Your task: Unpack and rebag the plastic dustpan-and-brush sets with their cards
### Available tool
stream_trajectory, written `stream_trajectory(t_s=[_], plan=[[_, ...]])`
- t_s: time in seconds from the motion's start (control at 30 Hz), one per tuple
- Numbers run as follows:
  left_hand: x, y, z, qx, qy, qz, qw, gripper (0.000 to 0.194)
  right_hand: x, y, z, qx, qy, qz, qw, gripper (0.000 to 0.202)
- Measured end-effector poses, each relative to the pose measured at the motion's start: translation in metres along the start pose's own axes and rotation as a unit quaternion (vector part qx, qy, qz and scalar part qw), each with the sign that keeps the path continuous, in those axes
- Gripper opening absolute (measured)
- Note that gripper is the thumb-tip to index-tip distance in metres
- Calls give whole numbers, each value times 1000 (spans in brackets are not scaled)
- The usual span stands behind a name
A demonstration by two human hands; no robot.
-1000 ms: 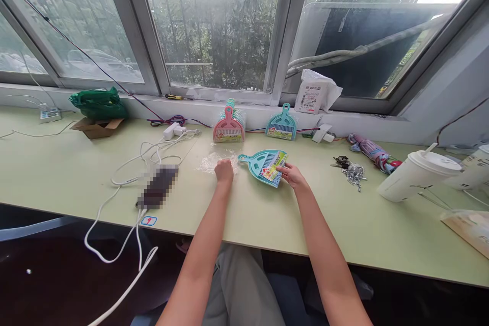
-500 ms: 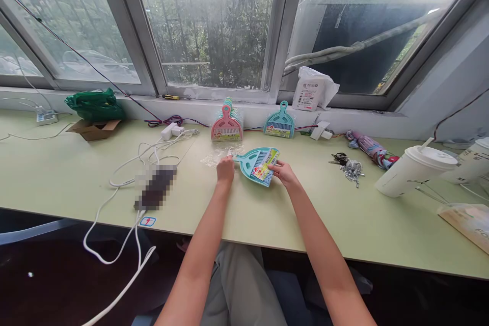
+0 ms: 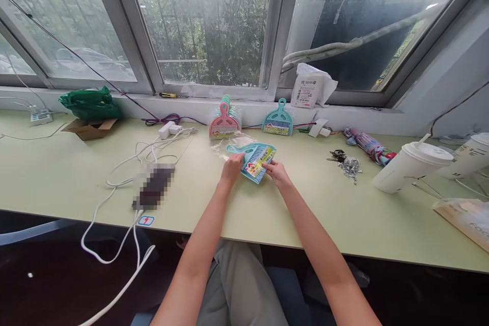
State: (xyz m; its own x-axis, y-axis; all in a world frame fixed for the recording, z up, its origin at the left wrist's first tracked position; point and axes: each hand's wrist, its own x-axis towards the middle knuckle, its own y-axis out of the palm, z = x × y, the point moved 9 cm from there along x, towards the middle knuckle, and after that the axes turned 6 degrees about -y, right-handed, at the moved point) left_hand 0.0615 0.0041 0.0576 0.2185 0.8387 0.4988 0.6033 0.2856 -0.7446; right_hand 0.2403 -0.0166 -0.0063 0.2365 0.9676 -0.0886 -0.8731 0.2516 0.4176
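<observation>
Both of my hands are on a teal dustpan (image 3: 270, 148) with a small brush lying in it and a yellow printed label (image 3: 260, 161) across the bristles. My left hand (image 3: 232, 167) is closed at the brush near the dustpan's handle end. At the opposite side, my right hand (image 3: 277, 171) pinches the edge by the label. Clear plastic film (image 3: 244, 138) lies crumpled behind the dustpan. Farther back, a row of dustpan sets with a pink one (image 3: 225, 123) in front leans by the wall, and another teal set (image 3: 278, 122) stands right of it.
On the table's left are white cables (image 3: 114, 183), a blurred dark device (image 3: 155, 187) and a green bag (image 3: 90, 104) on a cardboard box (image 3: 90, 130). Keys (image 3: 348, 164), a folded umbrella (image 3: 369, 145) and a white cup (image 3: 410, 168) are at the right.
My left hand has moved from the handle's end onto the brush. The dustpan has shifted slightly left, and the view has turned a little.
</observation>
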Motion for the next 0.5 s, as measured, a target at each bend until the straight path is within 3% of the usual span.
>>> stream_trajectory(t_s=[0.1, 0.17, 0.23, 0.3, 0.33, 0.4, 0.5], plan=[[-1, -14, -12, -41, 32, -53, 997, 32, 2, -2, -1, 30, -18, -26, 999, 22], [-2, -30, -14, -65, 9, -123, 990, 35, 2, -1, -2, 45, -31, -31, 998, 24], [-7, -47, 0, -117, -85, -210, 967, 61, 1, 0, 0, 55, -47, -31, 997, 26], [-14, -52, 26, -217, -215, -254, 918, 84, 0, 3, 3, 66, -64, -24, 995, 28], [-16, -45, 38, -288, -269, -239, 887, 86, -1, 4, 4, 70, -72, -18, 995, 29], [-12, -16, 49, -447, -328, -132, 822, 71, -1, 7, 6, 71, -80, -7, 994, 31], [-2, 20, 35, -603, -298, 47, 738, 53, -1, 10, 6, 60, -78, 3, 995, 33]])
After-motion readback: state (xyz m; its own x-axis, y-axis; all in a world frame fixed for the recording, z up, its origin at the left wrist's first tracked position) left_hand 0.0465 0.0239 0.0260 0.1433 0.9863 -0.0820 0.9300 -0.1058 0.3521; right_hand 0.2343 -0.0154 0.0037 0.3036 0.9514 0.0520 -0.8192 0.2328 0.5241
